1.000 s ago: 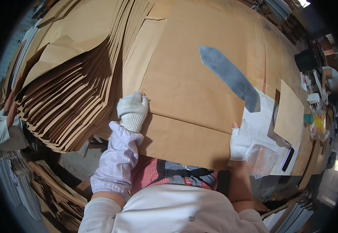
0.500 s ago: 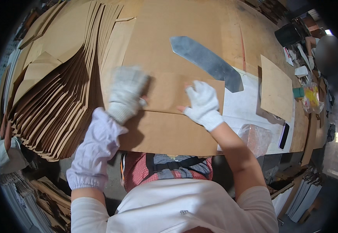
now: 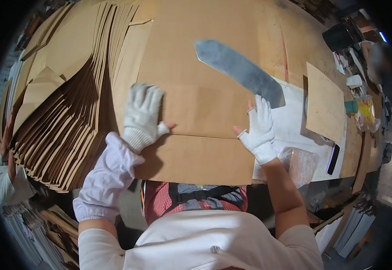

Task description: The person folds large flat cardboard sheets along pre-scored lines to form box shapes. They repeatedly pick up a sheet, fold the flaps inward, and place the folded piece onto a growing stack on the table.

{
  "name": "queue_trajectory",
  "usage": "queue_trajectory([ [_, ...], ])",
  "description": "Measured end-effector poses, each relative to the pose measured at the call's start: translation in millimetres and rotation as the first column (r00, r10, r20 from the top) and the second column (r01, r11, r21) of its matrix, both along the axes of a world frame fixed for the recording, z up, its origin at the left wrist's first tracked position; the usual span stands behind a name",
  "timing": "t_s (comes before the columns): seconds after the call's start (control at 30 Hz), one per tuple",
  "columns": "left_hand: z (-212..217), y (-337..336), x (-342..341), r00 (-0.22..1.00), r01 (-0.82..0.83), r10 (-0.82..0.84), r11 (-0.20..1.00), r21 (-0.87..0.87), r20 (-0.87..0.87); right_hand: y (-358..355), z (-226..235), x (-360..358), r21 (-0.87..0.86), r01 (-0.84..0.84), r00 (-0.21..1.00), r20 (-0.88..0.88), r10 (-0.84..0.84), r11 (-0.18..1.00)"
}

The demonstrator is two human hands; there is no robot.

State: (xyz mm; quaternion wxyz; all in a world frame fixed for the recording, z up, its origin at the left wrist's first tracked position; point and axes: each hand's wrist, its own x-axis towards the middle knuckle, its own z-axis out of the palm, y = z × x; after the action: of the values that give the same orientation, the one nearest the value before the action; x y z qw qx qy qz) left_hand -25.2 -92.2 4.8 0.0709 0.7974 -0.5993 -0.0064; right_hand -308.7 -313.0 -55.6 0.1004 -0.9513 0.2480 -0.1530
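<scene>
A large sheet of brown kraft paper (image 3: pixel 196 108) lies in front of me, with a straight crease or folded edge running across it. My left hand (image 3: pixel 143 112), in a white glove with bare thumb tip, rests flat near the sheet's left edge, fingers stretched out. Over the right edge is my right hand (image 3: pixel 260 130), in a similar glove, its fingers spread and pointing away from me. Just beyond its fingertips, a grey flat metal plate (image 3: pixel 241 72) with angled ends lies slantwise on the paper. Neither hand grips anything.
A fanned stack of folded brown paper (image 3: pixel 65 130) fills the left side. To the right are a thin wooden board (image 3: pixel 324 103), a dark phone (image 3: pixel 333 159), a plastic-wrapped block (image 3: pixel 300 166) and a clear bottle (image 3: pixel 366 114). Other people stand at the far left and far right.
My right hand has moved right, from on top of the paper to its right edge, its fingers straightening. The left hand has settled flat, slightly nearer me.
</scene>
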Motion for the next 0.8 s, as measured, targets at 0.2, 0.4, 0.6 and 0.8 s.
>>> queue_trajectory([
  [0.2, 77.2, -61.6, 5.9, 0.954, -0.114, 0.203, 0.928, 0.356, -0.223, 26.9, 22.6, -24.8, 0.029, -0.028, 0.996, 0.083, 0.025, 0.999],
  [0.4, 95.1, 7.4, -25.6, 0.989, 0.089, -0.094, 0.995, -0.047, -0.118, 84.9, 65.4, -8.1, -0.108, -0.190, 0.960, 0.189, 0.208, 0.976],
  [0.6, 92.8, 14.3, -27.0, 0.993, 0.080, -0.087, 0.992, -0.094, -0.074, 94.8, 110.0, 73.5, -0.093, -0.305, 0.900, 0.296, 0.319, 0.948],
  [0.8, 102.4, -62.6, -4.6, 0.974, -0.210, 0.225, 0.870, 0.447, 0.018, 139.7, 101.3, 50.2, -0.049, -0.415, 0.822, 0.408, 0.398, 0.908],
])
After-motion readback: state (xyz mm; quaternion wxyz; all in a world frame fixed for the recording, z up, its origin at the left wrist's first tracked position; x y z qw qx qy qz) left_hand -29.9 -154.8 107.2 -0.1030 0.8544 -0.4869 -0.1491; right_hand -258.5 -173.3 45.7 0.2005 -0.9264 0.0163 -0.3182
